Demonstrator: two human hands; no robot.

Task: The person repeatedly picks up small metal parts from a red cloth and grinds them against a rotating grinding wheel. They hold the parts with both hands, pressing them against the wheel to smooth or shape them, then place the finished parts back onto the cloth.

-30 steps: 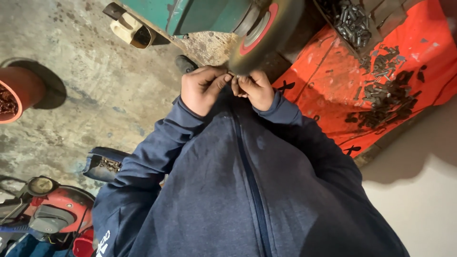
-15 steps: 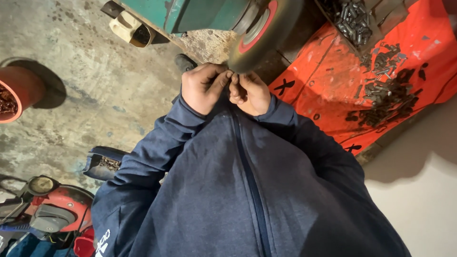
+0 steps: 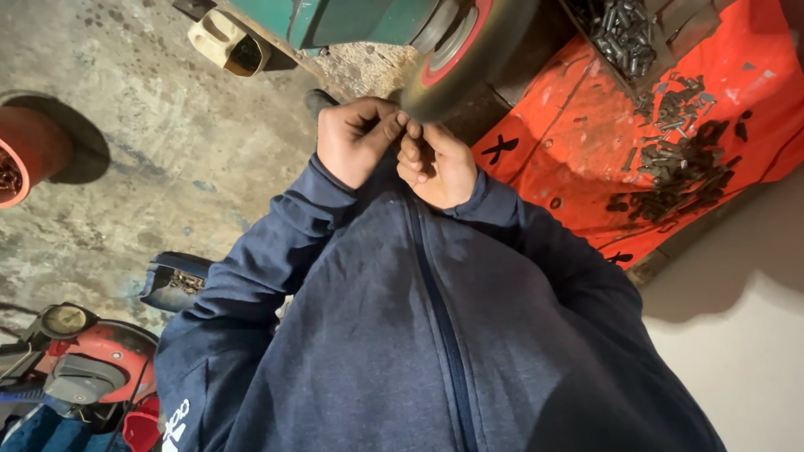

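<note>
Nearest the camera is the person's dark blue zip jacket (image 3: 435, 335), which fills the lower middle of the view; both sleeves run up toward the grinding wheel (image 3: 469, 50), the landmark here.

Just below the wheel's rim the two hands meet. The left hand (image 3: 356, 142) and the right hand (image 3: 435, 163) are pressed together, fingertips pinched at one spot right against the wheel's edge. Whatever they pinch is too small and too covered by fingers to make out; it looks like a small piece held at the rim, but I cannot tell its shape.

To do this step well, I judge that the grip should stay tight and shared by both hands, with the knuckles kept below the rim and the fingertips clear of the wheel's face. Light, even pressure would suit better than a hard push, since so small a piece can be snatched away. The sleeve cuffs sit close to the wheel and should be kept back.

Right of the wheel lies an orange sheet (image 3: 603, 142) strewn with a heap of small dark metal pieces (image 3: 670, 167); above it, a tray (image 3: 628, 33) holds more of them. Behind the wheel is the green machine body (image 3: 352, 21). Left of the wheel, across the stained concrete floor (image 3: 151, 151), stands a red bucket (image 3: 25, 151).
</note>
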